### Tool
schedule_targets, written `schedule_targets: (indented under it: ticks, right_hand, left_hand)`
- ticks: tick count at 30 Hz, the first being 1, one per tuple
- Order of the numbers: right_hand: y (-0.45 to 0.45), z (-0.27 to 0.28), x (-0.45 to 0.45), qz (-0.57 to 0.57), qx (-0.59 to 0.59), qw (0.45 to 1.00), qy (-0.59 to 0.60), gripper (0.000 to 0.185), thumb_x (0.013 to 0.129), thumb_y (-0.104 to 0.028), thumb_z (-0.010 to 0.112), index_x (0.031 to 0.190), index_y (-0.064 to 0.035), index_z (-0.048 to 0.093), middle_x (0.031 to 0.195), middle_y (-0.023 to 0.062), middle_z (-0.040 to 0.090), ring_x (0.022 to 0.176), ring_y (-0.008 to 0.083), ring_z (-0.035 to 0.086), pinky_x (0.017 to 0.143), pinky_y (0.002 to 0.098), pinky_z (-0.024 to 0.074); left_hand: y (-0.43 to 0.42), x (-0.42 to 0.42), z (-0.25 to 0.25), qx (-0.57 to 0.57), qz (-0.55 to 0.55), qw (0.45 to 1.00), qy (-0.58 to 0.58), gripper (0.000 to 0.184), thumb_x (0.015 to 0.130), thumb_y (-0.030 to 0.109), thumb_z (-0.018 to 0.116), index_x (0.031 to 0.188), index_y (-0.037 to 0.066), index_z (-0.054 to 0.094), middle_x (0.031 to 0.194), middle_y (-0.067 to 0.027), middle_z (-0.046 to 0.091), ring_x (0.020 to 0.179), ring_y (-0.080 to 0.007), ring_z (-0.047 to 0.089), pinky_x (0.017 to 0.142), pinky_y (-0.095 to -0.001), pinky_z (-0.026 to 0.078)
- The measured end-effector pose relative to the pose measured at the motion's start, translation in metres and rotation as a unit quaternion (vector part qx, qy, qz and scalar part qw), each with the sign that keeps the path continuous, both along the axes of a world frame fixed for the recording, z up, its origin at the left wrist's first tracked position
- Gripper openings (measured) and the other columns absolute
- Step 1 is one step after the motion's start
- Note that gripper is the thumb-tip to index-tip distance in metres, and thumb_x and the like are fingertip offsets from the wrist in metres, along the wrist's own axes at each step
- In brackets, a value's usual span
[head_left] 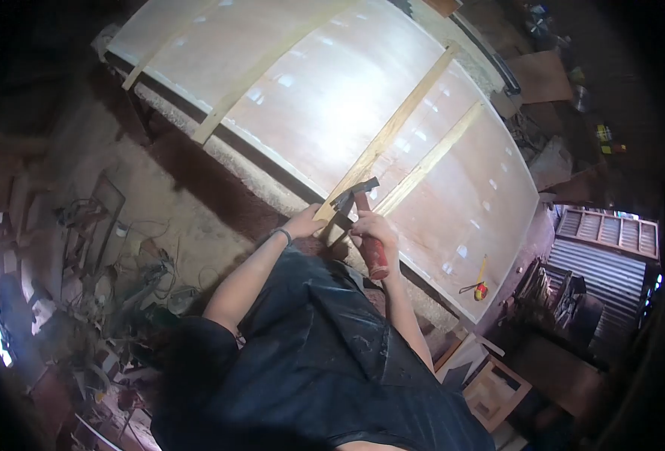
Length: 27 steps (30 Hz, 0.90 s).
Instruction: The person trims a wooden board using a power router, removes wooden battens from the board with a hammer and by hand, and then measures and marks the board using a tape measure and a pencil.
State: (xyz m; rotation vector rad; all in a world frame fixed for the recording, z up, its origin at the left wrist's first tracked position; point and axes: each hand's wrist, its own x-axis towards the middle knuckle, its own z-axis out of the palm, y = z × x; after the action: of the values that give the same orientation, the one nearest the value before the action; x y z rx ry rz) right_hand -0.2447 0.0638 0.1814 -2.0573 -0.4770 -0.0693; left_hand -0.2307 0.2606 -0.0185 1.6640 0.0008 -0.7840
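My right hand [375, 228] is wrapped round the red handle of a claw hammer [375, 255], whose dark head is raised over the near end of a wooden strip [392, 129]. At that same end my left hand [302, 223] grips the strip, its fingers closed on the edge; whether a nail is between them I cannot make out. The strip lies across a large pale panel [310, 143] on a workbench. Beside it runs a second, shorter wooden strip [438, 156].
Two more wooden strips cross the panel further left, one of them a long batten [235, 90]. A tape measure [480, 290] lies near the panel's right corner. Scrap wood and debris [137, 293] cover the floor at left. A wooden frame [495, 387] stands low at right.
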Motion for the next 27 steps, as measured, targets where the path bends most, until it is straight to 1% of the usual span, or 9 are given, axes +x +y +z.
schedule_targets:
  ticks: [6, 8, 10, 11, 12, 14, 19, 21, 27]
  right_hand:
    - [0.023, 0.010, -0.008, 0.121, -0.058, 0.991, 0.008, 0.016, 0.078, -0.002, 0.075, 0.091, -0.0034, 0.065, 0.097, 0.0113, 0.065, 0.112, 0.0372, 0.061, 0.102, 0.0466, 0.0480]
    - [0.039, 0.038, -0.013, 0.123, -0.104, 0.987, -0.008, 0.019, 0.080, -0.011, 0.079, 0.091, -0.0044, 0.065, 0.094, 0.0134, 0.063, 0.114, 0.0415, 0.060, 0.100, 0.0475, 0.0489]
    - [0.028, 0.046, -0.005, 0.124, -0.086, 0.987, 0.045, 0.021, 0.082, -0.010, 0.077, 0.097, -0.0043, 0.062, 0.096, 0.0129, 0.065, 0.113, 0.0366, 0.062, 0.098, 0.0466, 0.0506]
    - [0.011, 0.032, -0.001, 0.041, 0.141, 0.974, 0.172, 0.019, 0.084, -0.007, 0.076, 0.094, -0.0042, 0.060, 0.094, 0.0106, 0.064, 0.106, 0.0295, 0.064, 0.093, 0.0411, 0.0519]
    - [-0.007, 0.018, 0.004, -0.038, 0.364, 0.886, 0.283, 0.017, 0.086, -0.004, 0.075, 0.091, -0.0040, 0.058, 0.093, 0.0082, 0.063, 0.099, 0.0225, 0.065, 0.089, 0.0355, 0.0532]
    - [-0.013, 0.040, 0.025, -0.143, 0.184, 0.963, 0.138, 0.022, 0.088, 0.000, 0.073, 0.083, -0.0036, 0.051, 0.085, 0.0058, 0.061, 0.087, 0.0127, 0.061, 0.080, 0.0284, 0.0499]
    - [0.026, 0.077, 0.021, -0.056, -0.012, 0.995, 0.084, 0.020, 0.088, -0.001, 0.073, 0.082, -0.0043, 0.054, 0.075, 0.0020, 0.057, 0.075, 0.0118, 0.055, 0.069, 0.0284, 0.0466]
    - [0.020, 0.058, 0.022, -0.150, 0.099, 0.978, 0.103, 0.022, 0.087, -0.004, 0.075, 0.081, -0.0043, 0.054, 0.075, 0.0026, 0.058, 0.074, 0.0108, 0.055, 0.068, 0.0275, 0.0469]
    - [0.024, 0.112, 0.036, -0.246, 0.076, 0.957, 0.129, 0.030, 0.080, -0.014, 0.086, 0.082, -0.0014, 0.059, 0.078, 0.0055, 0.066, 0.076, 0.0122, 0.062, 0.068, 0.0287, 0.0513]
  left_hand:
    - [0.010, 0.029, 0.006, -0.044, -0.132, 0.979, 0.148, 0.047, 0.091, 0.024, 0.061, 0.133, 0.004, 0.053, 0.112, -0.0109, 0.069, 0.097, -0.0186, 0.067, 0.080, -0.0354, 0.056]
    - [0.010, 0.028, 0.013, -0.080, -0.054, 0.976, 0.194, 0.030, 0.090, 0.013, 0.057, 0.118, 0.000, 0.059, 0.096, -0.0089, 0.065, 0.084, -0.0166, 0.066, 0.068, -0.0287, 0.055]
    - [0.012, 0.036, 0.019, -0.105, -0.072, 0.966, 0.225, 0.036, 0.090, 0.008, 0.055, 0.125, -0.002, 0.056, 0.101, -0.0092, 0.066, 0.088, -0.0157, 0.067, 0.071, -0.0283, 0.058]
    - [0.012, 0.034, 0.001, -0.107, -0.080, 0.966, 0.222, 0.037, 0.091, 0.009, 0.055, 0.126, -0.001, 0.056, 0.101, -0.0091, 0.066, 0.089, -0.0150, 0.067, 0.071, -0.0285, 0.059]
    - [0.012, 0.038, 0.002, -0.107, -0.087, 0.965, 0.222, 0.037, 0.091, 0.009, 0.055, 0.127, 0.001, 0.057, 0.101, -0.0089, 0.066, 0.089, -0.0142, 0.067, 0.071, -0.0287, 0.059]
    - [0.014, 0.041, 0.028, -0.096, -0.138, 0.963, 0.211, 0.035, 0.090, 0.013, 0.057, 0.124, 0.004, 0.060, 0.096, -0.0066, 0.066, 0.080, -0.0121, 0.066, 0.064, -0.0278, 0.057]
    - [0.017, 0.061, 0.028, -0.042, -0.212, 0.969, 0.122, 0.024, 0.087, 0.018, 0.060, 0.105, 0.002, 0.066, 0.083, -0.0025, 0.066, 0.072, -0.0123, 0.060, 0.062, -0.0296, 0.049]
    - [0.015, 0.058, -0.024, -0.009, -0.193, 0.980, 0.042, 0.023, 0.086, 0.018, 0.061, 0.095, -0.001, 0.069, 0.081, -0.0051, 0.067, 0.072, -0.0149, 0.060, 0.065, -0.0329, 0.048]
    - [0.018, 0.047, 0.062, -0.009, -0.164, 0.986, -0.009, 0.040, 0.086, 0.034, 0.074, 0.102, -0.002, 0.072, 0.088, -0.0125, 0.074, 0.082, -0.0194, 0.069, 0.076, -0.0338, 0.054]
